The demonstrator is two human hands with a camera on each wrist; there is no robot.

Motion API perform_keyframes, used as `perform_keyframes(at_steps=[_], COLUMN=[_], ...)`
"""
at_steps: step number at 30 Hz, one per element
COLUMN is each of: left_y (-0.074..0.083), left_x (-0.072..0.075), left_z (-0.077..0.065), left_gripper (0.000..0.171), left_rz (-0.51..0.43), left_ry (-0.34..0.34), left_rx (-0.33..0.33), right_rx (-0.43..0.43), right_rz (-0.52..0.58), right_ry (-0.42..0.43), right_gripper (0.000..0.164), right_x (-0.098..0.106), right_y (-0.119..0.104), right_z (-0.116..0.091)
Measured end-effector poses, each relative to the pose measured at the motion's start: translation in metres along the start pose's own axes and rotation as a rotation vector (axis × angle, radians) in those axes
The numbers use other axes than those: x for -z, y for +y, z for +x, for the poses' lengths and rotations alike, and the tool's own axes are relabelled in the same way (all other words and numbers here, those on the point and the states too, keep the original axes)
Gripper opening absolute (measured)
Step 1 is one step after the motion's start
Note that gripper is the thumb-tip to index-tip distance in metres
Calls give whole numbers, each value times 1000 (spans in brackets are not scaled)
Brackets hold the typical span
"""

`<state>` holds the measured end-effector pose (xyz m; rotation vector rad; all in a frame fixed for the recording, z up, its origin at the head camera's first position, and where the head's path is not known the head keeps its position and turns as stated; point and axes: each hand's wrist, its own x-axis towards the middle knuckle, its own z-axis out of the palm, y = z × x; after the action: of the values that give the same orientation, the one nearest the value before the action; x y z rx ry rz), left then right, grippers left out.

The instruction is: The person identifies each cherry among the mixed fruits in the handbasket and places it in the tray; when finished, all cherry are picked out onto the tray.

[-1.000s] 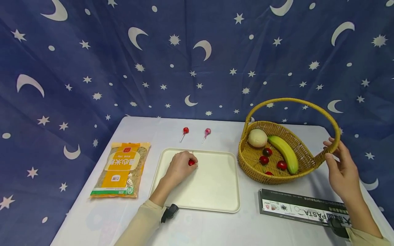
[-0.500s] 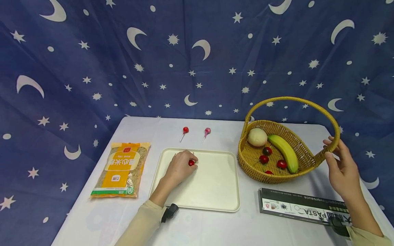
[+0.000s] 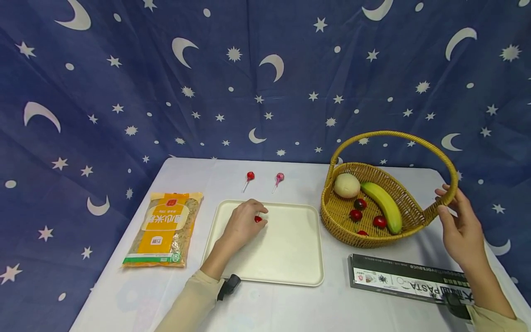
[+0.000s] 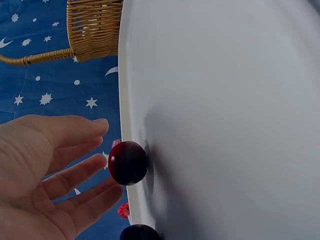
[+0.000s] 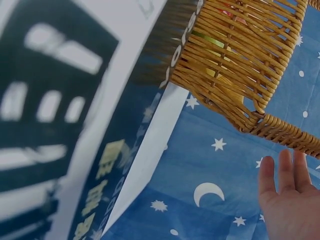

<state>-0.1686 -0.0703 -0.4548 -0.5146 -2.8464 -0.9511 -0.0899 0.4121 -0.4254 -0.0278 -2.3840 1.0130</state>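
Note:
My left hand (image 3: pixel 244 224) is over the cream tray (image 3: pixel 286 251), with a red cherry (image 3: pixel 258 219) at its fingertips. In the left wrist view its fingers are spread and the dark cherry (image 4: pixel 128 163) rests on the tray just beyond them. A second dark round fruit (image 4: pixel 140 232) shows at that view's bottom edge. My right hand (image 3: pixel 462 233) is at the right end of the wicker basket (image 3: pixel 340 234), by the base of its handle. Its fingers (image 5: pixel 285 172) look straight in the right wrist view, tips at the handle; whether they touch it is unclear.
In the basket lie a banana (image 3: pixel 383 207), a pale round fruit (image 3: pixel 347 186) and several cherries. A pasta box (image 3: pixel 406 279) lies before it. Two lollipops, one red (image 3: pixel 250 176) and one pink (image 3: pixel 280 177), lie behind the tray. A yellow grain bag (image 3: pixel 163 230) is at left.
The left fingers have lifted and spread slightly around the cherry, which stays on the tray. The right hand and the basket keep their places.

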Motion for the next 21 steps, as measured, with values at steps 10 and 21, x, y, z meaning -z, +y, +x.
perform_keyframes(at_steps=[10,21], left_y=[8,32], left_x=[-1,-9], left_z=[6,14], left_gripper=[22,19], left_rz=[-14,-67], left_ry=[27,14], left_rx=[-69,-144], right_rx=[-10,-9], right_rz=[-6,1], right_ry=[-7,0], right_gripper=[55,55], right_x=[1,-1], right_y=[-1,0], right_z=[0,-1])
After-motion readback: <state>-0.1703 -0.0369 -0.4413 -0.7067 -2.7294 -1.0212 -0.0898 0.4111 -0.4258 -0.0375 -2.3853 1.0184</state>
